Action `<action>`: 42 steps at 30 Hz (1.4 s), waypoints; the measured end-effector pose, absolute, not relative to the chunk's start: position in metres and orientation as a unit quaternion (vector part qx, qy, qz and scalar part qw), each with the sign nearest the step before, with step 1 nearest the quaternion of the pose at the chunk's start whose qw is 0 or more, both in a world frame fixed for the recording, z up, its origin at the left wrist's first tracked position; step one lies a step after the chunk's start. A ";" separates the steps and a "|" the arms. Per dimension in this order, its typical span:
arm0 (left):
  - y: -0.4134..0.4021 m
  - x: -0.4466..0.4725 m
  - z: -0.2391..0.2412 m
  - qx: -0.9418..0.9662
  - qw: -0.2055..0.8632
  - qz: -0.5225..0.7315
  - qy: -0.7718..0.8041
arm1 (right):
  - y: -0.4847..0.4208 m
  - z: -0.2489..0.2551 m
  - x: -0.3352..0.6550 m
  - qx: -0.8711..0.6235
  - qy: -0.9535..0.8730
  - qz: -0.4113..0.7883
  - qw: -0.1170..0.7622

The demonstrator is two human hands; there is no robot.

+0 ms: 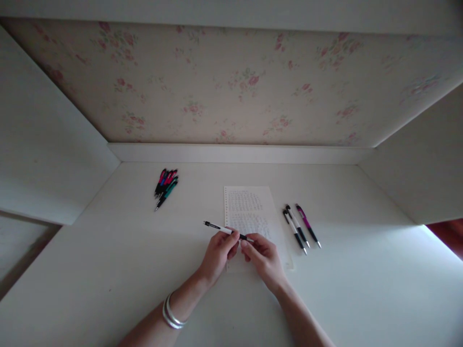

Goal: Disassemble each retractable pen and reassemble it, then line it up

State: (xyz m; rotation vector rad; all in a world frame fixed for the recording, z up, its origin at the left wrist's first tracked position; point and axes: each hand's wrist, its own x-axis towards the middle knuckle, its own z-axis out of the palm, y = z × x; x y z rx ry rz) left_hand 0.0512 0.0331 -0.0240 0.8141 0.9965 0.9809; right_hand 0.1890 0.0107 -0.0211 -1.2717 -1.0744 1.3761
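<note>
A white and black pen (221,228) is held level above the lower part of a handwritten sheet of paper (249,193). My left hand (220,253) is closed around the pen's barrel near its dark grip. At the pen's tip end, my right hand (264,255) pinches with thumb and fingers, covering most of the tip. The pen's clicker end points to the left, clear of both hands. Two silver bangles (172,313) circle my left wrist.
Right of the paper lie two white and black pens (294,232) and a purple and black pen (308,226). A cluster of several red, blue and green pens (166,187) is at the back left. White side panels and a flowered back wall (231,86) enclose the white desk (144,255).
</note>
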 end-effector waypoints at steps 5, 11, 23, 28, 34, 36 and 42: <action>0.034 0.052 -0.021 0.382 0.692 0.435 0.433 | 0.012 -0.015 0.191 -0.520 -0.458 0.541 0.476; 0.034 0.051 -0.016 0.446 0.646 0.413 0.461 | 0.011 -0.018 0.188 -0.561 -0.458 0.523 0.450; 0.031 0.048 -0.011 0.483 0.595 0.378 0.520 | 0.002 -0.015 0.198 -0.564 -0.543 0.448 0.431; 0.031 0.049 -0.016 0.458 0.602 0.398 0.520 | 0.004 -0.021 0.197 -0.539 -0.551 0.451 0.449; 0.030 0.051 -0.017 0.442 0.599 0.409 0.529 | 0.003 -0.027 0.193 -0.489 -0.496 0.509 0.506; 0.030 0.051 -0.017 0.438 0.605 0.412 0.523 | 0.002 -0.027 0.192 -0.476 -0.473 0.536 0.513; 0.030 0.049 -0.020 0.460 0.609 0.401 0.507 | 0.006 -0.021 0.192 -0.520 -0.453 0.533 0.490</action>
